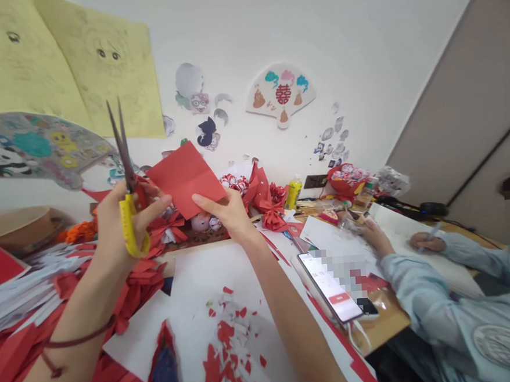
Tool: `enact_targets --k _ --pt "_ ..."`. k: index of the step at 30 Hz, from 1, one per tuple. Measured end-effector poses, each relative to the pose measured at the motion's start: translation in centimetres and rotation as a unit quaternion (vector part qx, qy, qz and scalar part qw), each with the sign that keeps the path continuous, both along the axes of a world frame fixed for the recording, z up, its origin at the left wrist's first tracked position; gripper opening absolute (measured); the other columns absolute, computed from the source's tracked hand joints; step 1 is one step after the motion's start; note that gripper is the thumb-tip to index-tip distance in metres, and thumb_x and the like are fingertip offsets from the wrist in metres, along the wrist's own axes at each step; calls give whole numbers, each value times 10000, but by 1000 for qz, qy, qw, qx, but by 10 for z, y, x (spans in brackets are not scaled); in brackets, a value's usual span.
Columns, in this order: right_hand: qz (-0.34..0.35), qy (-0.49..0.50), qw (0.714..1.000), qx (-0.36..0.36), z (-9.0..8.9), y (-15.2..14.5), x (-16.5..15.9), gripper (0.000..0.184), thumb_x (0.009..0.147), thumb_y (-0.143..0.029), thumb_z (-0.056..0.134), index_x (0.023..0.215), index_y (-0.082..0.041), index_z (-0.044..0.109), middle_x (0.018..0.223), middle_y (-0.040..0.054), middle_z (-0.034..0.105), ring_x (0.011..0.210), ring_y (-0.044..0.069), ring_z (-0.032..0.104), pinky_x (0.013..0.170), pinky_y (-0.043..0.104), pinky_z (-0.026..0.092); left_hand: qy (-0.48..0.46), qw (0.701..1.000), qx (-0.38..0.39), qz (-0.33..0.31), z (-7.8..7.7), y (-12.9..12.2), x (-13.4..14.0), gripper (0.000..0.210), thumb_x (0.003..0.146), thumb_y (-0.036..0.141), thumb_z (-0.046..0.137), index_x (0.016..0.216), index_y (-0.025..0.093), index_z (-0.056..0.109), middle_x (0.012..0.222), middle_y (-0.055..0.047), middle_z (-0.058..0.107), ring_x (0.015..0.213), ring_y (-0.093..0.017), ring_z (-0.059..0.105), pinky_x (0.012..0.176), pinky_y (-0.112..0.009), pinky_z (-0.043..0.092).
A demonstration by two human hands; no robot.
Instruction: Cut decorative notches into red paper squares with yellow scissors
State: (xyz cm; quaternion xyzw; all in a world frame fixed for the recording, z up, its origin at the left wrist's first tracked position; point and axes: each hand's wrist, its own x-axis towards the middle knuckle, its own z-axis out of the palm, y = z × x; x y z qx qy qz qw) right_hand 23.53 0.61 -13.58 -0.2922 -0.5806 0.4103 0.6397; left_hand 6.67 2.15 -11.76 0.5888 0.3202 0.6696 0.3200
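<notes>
In the head view, a square of red paper (pixel 188 181) with a faint crease is held up between my two hands. My right hand (pixel 228 210) pinches its lower right edge, thumb on the front face. My left hand (pixel 123 215) is closed around a pair of scissors (pixel 123 142), whose blades point upward and whose yellow handle hangs by the palm. Its thumb and fingertips also reach the left edge of the red paper. Below lies a white sheet (pixel 192 288) strewn with red and white paper scraps (pixel 226 344).
Red and white paper strips (pixel 22 294) pile up on the left. A lit phone (pixel 332 290) lies at right beside another person's sleeve (pixel 423 295); that person holds a pen. Along the wall stand paper bouquets (pixel 348 178) and a yellow bottle (pixel 293 193).
</notes>
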Motion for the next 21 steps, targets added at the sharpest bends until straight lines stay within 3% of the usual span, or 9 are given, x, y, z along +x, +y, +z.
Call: enact_targets --k 4,8,10,12,15,21 --pt "8 15 1000 -12 -3 -3 -7 299 694 -420 754 869 -190 675 771 -1 690 630 122 602 584 236 505 48 999 7 -3 -5 5 2 322 544 263 812 756 164 591 721 18 578 652 -96 511 588 -211 403" --pt "6 31 999 4 -5 -4 -10 420 677 -369 777 1048 -206 668 1084 39 700 943 163 655 867 303 533 45 999 12 -1 -11 8 2 341 580 289 812 814 180 590 690 33 556 621 -102 516 579 -225 403" --pt "2 20 1000 8 -4 -4 -9 454 658 -344 796 1071 -205 668 1136 49 691 1013 174 648 933 320 510 20 1000 9 -16 -12 8 2 342 600 299 809 836 190 588 682 39 544 610 -103 517 574 -230 405" --pt "1 20 1000 15 -3 -5 -9 393 675 -337 789 1025 -195 682 1055 50 720 929 172 673 879 311 534 3 999 2 -37 -13 6 4 339 602 311 810 826 194 584 684 35 545 601 -107 516 567 -238 412" --pt "1 32 999 25 -1 -5 -11 236 736 -360 749 857 -164 696 772 47 734 662 161 670 693 293 560 15 998 -7 -62 -13 3 7 346 628 328 790 866 196 577 706 22 559 611 -118 530 582 -252 429" --pt "-82 27 995 51 -1 -2 -9 273 758 -406 724 708 -142 672 582 35 671 472 129 572 485 251 475 121 991 24 -45 -8 -3 0 289 720 380 704 859 195 531 730 37 529 619 -99 481 590 -230 401"
